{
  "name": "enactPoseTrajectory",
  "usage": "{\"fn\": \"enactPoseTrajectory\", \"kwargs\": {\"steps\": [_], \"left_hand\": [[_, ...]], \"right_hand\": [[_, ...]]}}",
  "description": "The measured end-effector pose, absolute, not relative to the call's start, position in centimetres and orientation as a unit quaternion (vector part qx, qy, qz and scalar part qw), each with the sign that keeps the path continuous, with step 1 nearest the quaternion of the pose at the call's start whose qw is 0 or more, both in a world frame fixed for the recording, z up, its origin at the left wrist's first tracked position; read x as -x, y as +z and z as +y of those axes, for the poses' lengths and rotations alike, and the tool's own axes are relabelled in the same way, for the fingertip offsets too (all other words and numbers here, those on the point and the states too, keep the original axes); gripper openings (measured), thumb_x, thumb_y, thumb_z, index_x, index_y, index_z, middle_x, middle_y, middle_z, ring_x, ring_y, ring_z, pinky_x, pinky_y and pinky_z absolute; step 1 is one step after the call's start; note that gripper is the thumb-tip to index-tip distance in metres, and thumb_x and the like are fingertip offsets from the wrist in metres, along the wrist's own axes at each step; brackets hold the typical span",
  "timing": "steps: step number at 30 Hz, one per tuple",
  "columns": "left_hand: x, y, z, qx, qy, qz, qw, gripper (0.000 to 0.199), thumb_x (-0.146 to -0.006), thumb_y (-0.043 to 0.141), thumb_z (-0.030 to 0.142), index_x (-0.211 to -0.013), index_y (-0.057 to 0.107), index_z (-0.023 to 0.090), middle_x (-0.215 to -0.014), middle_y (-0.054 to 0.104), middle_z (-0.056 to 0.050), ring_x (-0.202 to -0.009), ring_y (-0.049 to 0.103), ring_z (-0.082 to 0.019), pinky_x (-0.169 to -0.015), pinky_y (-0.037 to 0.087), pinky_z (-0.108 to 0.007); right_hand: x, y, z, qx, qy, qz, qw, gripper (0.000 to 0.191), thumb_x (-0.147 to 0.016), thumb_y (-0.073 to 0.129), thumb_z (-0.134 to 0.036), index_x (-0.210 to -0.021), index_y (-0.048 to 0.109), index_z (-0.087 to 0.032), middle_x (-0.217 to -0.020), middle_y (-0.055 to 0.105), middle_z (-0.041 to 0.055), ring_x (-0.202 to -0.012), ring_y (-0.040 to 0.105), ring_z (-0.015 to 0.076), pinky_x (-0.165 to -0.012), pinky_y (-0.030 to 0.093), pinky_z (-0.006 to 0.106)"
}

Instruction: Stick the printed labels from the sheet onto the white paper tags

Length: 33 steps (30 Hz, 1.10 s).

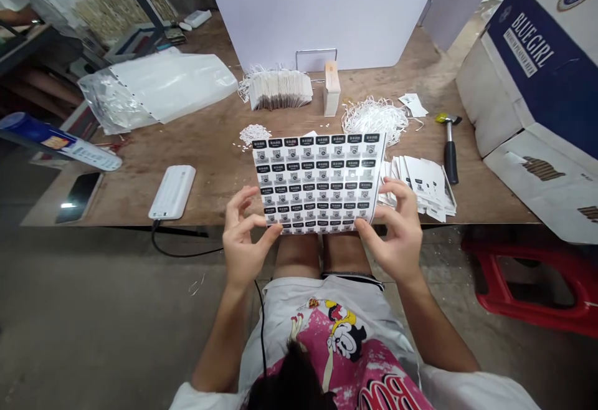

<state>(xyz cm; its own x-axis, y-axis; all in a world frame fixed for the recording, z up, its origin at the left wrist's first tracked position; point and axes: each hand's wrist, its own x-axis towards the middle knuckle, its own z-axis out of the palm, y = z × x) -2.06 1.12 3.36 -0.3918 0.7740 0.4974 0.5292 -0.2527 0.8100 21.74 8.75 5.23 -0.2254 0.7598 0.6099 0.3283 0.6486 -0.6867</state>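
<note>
The left hand (243, 235) and right hand (397, 229) curl into pinching grips, level and well apart.

"BLUE GIRL" stood in white on a blue cardboard carton (530, 67), a smaller line beneath it, tiny black-tagged print on a label sheet (319, 182) too small to read, red letters, perhaps "BOO", on a T-shirt (336, 335)

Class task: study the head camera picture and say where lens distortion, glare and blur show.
Head view: the wide lens bends the front edge of the table and stretches the box at the right; glare sits on the phone; the sticker sheet, held by the left hand and right hand, looks sharp, without clear blur.
</note>
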Motion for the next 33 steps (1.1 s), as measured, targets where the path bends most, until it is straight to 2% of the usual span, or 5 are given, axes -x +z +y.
{"fn": "enactPoseTrajectory", "kwargs": {"steps": [4, 10, 15, 26, 33], "left_hand": [[1.1, 4.8, -0.2, -0.536, 0.591, 0.600, 0.059, 0.017, -0.078, 0.072, 0.030, -0.076, 0.059, 0.020, -0.100, 0.058, -0.003, -0.107, 0.060, -0.022, -0.100, 0.047, -0.042], [0.5, 6.4, -1.3, -0.572, 0.560, 0.599, -0.027, 0.015, -0.079, 0.071, 0.025, -0.094, 0.068, 0.024, -0.111, 0.060, -0.003, -0.098, 0.061, -0.018, -0.099, 0.043, -0.041], [1.5, 6.9, -1.4, -0.630, 0.458, 0.627, -0.012, 0.022, -0.075, 0.075, 0.027, -0.096, 0.074, 0.033, -0.088, 0.071, -0.001, -0.108, 0.058, -0.026, -0.100, 0.033, -0.045], [2.0, 5.6, -0.7, -0.474, 0.547, 0.623, 0.299, 0.028, -0.064, 0.083, 0.022, -0.091, 0.078, 0.028, -0.087, 0.072, -0.003, -0.089, 0.062, -0.020, -0.075, 0.050, -0.031], [1.3, 5.9, -0.9, -0.529, 0.534, 0.652, 0.098, 0.019, -0.072, 0.078, 0.024, -0.090, 0.077, 0.031, -0.080, 0.070, -0.001, -0.087, 0.061, -0.019, -0.081, 0.047, -0.035]], "right_hand": [[-21.8, 6.1, 7.5, 0.317, 0.254, -0.736, 0.542, 0.019, -0.077, 0.067, -0.012, -0.089, 0.060, -0.024, -0.095, 0.062, 0.0033, -0.109, 0.058, 0.0274, -0.103, 0.041, 0.054], [-22.3, 6.1, 6.7, 0.296, 0.294, -0.710, 0.567, 0.068, -0.077, 0.069, -0.009, -0.136, 0.044, -0.033, -0.096, 0.069, -0.0001, -0.099, 0.067, 0.0211, -0.110, 0.039, 0.050], [-22.8, 6.6, 7.6, 0.287, 0.328, -0.765, 0.474, 0.039, -0.078, 0.070, -0.008, -0.106, 0.071, -0.033, -0.090, 0.074, -0.0043, -0.085, 0.067, 0.0162, -0.109, 0.041, 0.046], [-22.9, 5.2, 8.1, 0.337, 0.427, -0.705, 0.455, 0.037, -0.073, 0.078, -0.017, -0.101, 0.073, -0.039, -0.087, 0.076, -0.0059, -0.097, 0.068, 0.0201, -0.105, 0.046, 0.044], [-22.6, 5.7, 8.0, 0.321, 0.354, -0.742, 0.470, 0.034, -0.076, 0.075, -0.015, -0.103, 0.073, -0.036, -0.086, 0.074, -0.0032, -0.083, 0.066, 0.0178, -0.098, 0.049, 0.044]]}}
